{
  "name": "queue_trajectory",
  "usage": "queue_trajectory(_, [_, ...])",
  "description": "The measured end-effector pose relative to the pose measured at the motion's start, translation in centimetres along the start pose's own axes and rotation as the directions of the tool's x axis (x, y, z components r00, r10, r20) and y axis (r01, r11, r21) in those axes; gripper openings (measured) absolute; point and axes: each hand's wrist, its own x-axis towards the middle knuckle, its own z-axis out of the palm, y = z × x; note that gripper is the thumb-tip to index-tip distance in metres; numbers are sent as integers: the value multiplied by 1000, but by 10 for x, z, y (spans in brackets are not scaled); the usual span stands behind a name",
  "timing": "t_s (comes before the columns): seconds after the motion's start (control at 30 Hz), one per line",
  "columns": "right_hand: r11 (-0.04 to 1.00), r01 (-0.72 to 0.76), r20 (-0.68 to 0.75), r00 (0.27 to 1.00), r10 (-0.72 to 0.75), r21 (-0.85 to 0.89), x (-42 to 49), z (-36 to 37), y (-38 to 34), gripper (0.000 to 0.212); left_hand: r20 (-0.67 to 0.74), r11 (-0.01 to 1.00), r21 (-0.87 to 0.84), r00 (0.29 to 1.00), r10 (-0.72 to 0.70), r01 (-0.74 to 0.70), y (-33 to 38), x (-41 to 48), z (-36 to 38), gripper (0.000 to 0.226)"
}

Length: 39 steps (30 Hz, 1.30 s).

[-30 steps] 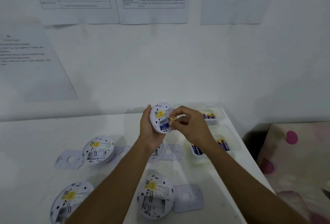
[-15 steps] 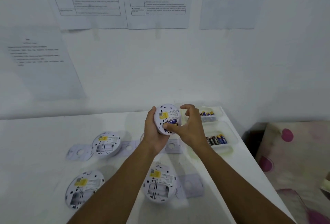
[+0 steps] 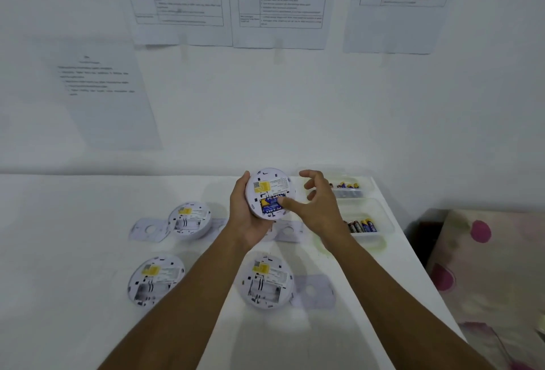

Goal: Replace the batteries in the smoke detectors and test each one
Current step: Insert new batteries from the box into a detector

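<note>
On the white table (image 3: 59, 251), a near-left detector (image 3: 155, 279) and a far-left detector (image 3: 189, 220) are laid back-up; a third detector (image 3: 267, 281) is laid likewise near the middle; beyond it, the held detector (image 3: 267, 185) is gripped round its rim by the left hand (image 3: 243, 216) and kept off the table; a blue battery (image 3: 271, 206) in its bay is pressed by the thumb of the right hand (image 3: 321, 210), whose other fingers are loosely curled, nothing held; spare batteries (image 3: 361, 225) are kept in a near tray (image 3: 383, 216) and a far tray (image 3: 367, 189).
</note>
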Motion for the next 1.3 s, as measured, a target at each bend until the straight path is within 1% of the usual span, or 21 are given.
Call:
queue_trajectory(0.17, [999,34,1,999,-34,-1,-12,35,-16,59,4,1000,26,1000,5,-5,29,-16,-22,62])
queue_trajectory(0.33, [998,43,11,999,-43,47,-23,91,-38,53,-15,999,47,1000,14,-13,79,-36,-66,61])
queue_trajectory(0.47, [996,52,21,998,-53,73,-35,140,-55,29,-21,998,50,999,42,-41,121,-55,-104,56])
queue_trajectory(0.6, [995,100,55,993,-100,-5,-40,186,-64,7,-34,999,37,999,37,-36,157,-69,-154,62])
queue_trajectory(0.7, [978,162,101,984,-150,-130,-38,216,-67,6,-61,999,26,997,42,-41,182,-75,-190,64])
queue_trajectory(0.77, [930,243,193,962,-194,-275,-34,232,-67,5,-67,999,23,997,49,-47,195,-78,-208,64])
queue_trajectory(0.8, [884,291,253,945,-206,-365,-32,239,-66,8,-74,998,30,996,52,-50,200,-79,-216,63])
queue_trajectory(0.9, [678,415,408,895,-183,-607,-24,257,-67,22,-98,998,35,994,51,-48,210,-80,-236,62])
queue_trajectory(1.0, [488,496,497,857,-141,-718,-15,273,-68,36,-96,999,25,994,50,-47,219,-82,-251,62])
queue_trajectory(1.07, [399,539,544,831,-111,-742,-9,284,-68,44,-101,998,25,993,59,-57,225,-80,-259,62])
queue_trajectory(1.13, [347,575,588,805,-80,-741,-2,296,-66,53,-98,998,30,993,66,-63,230,-79,-264,62])
queue_trajectory(1.2, [317,604,624,780,-47,-731,3,307,-64,59,-108,997,23,992,69,-67,233,-77,-271,53])
queue_trajectory(1.23, [316,610,636,771,-29,-726,6,310,-65,60,-112,998,13,991,70,-69,235,-76,-274,49])
queue_trajectory(1.3, [333,616,654,756,5,-714,11,315,-67,57,-114,998,-5,991,67,-68,238,-74,-280,47])
